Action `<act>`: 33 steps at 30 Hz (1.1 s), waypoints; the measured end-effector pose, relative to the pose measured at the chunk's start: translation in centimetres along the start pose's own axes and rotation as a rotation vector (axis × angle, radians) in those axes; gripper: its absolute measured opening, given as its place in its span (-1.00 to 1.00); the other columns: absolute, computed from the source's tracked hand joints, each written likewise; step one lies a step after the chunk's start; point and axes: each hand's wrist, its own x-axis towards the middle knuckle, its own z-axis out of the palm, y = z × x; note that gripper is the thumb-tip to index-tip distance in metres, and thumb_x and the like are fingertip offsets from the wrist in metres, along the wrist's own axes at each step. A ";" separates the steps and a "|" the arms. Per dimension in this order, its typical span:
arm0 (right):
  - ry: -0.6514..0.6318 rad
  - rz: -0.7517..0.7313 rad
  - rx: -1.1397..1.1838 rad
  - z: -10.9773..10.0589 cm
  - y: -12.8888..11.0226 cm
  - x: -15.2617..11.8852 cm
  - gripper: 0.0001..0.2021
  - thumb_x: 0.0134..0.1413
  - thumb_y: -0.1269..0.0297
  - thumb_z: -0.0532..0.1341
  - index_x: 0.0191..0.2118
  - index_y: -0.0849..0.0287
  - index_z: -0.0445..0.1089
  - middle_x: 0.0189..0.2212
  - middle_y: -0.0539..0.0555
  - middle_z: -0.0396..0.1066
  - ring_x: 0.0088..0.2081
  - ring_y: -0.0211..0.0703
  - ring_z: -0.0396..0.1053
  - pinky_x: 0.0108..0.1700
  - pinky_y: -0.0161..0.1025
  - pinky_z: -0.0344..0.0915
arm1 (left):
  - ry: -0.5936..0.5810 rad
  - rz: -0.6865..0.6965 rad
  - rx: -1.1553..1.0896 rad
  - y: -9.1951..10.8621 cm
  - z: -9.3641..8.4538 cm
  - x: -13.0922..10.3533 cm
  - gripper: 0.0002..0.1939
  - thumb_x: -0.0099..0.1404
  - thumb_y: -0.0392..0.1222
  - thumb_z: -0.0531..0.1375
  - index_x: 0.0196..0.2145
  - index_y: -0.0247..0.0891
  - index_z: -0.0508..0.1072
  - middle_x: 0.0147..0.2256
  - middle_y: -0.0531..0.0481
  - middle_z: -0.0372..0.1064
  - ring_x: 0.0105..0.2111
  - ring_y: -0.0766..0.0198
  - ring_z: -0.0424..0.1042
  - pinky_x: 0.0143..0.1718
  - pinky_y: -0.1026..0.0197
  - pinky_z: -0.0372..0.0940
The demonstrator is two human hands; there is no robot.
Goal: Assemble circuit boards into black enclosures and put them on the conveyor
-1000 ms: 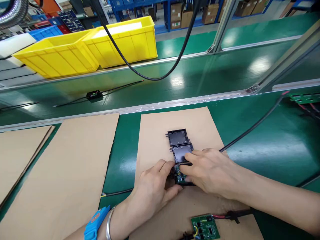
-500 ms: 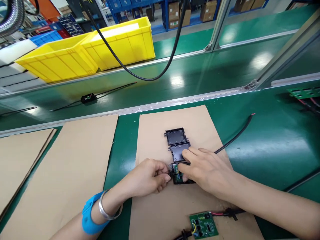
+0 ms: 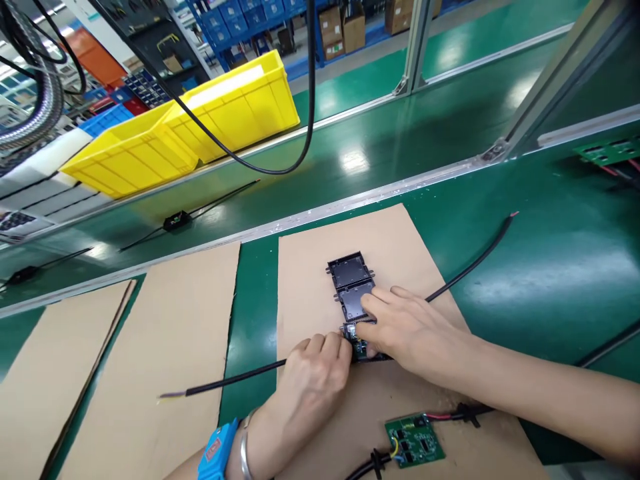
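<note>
A row of black plastic casings (image 3: 350, 272) lies on a cardboard sheet (image 3: 305, 280). The nearest casing holds a green circuit board (image 3: 359, 347), partly covered by fingers. My left hand (image 3: 317, 370) is closed round a black cable (image 3: 240, 377) at that casing's left side; the cable's bare wire end sticks out to the left. My right hand (image 3: 405, 330) presses on the casing and board from the right, its fingers bent, with another black cable (image 3: 470, 265) running out behind it. Nearer me lies a second green board (image 3: 415, 440) with cables on both sides.
Two yellow bins (image 3: 240, 107) stand behind a metal rail (image 3: 325, 217). More cardboard sheets (image 3: 165, 347) lie to the left. A black cable loop (image 3: 280, 171) hangs overhead. Another green board (image 3: 610, 152) sits at the far right.
My left hand has turned over, knuckles up, and a cable now shows extending left from it. My right hand stays at the casing. The view has tilted slightly.
</note>
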 end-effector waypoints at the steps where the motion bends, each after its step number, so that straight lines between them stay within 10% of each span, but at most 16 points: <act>1: 0.001 -0.005 -0.004 0.0 0.0 0.0 -0.93 0.16 0.42 0.22 -0.34 0.14 0.38 -0.33 0.07 0.23 -0.22 -0.07 0.15 -0.28 -0.16 -0.01 | -0.036 -0.005 0.058 0.3 -0.1 0.1 -0.77 0.19 -0.53 0.01 -0.34 -0.27 0.34 -0.45 -0.07 0.33 -0.52 0.14 0.30 -0.57 0.17 0.22; 19: -0.096 0.075 0.016 -1.4 -1.4 3.0 -0.83 0.07 0.19 0.35 -0.34 0.14 0.40 -0.37 0.03 0.35 -0.19 -0.04 0.21 -0.18 -0.14 0.12 | 0.170 -0.053 -0.297 -1.8 0.5 -0.7 -0.85 0.37 -0.36 0.04 -0.19 -0.30 0.40 -0.28 -0.11 0.38 -0.29 0.12 0.32 -0.27 0.05 0.34; 24: -0.011 0.097 0.069 -2.6 -0.9 -0.4 -0.60 -0.03 0.03 0.40 -0.15 0.16 0.41 -0.18 0.10 0.32 -0.07 0.04 0.18 -0.07 -0.06 0.14 | 0.155 0.206 -0.431 -1.2 -1.0 -0.3 -0.74 0.32 -0.39 0.07 -0.05 -0.35 0.37 -0.09 -0.15 0.36 -0.11 0.10 0.32 -0.03 0.02 0.29; 33: -0.073 0.146 0.052 -1.6 0.1 -1.0 -0.56 -0.16 0.17 0.47 -0.14 0.13 0.39 -0.17 0.07 0.33 -0.11 0.02 0.21 -0.15 -0.08 0.14 | 0.186 0.381 -0.320 -1.8 1.6 1.2 -0.70 0.41 -0.37 0.02 0.06 -0.42 0.34 0.10 -0.12 0.33 0.10 0.14 0.28 0.24 0.10 0.13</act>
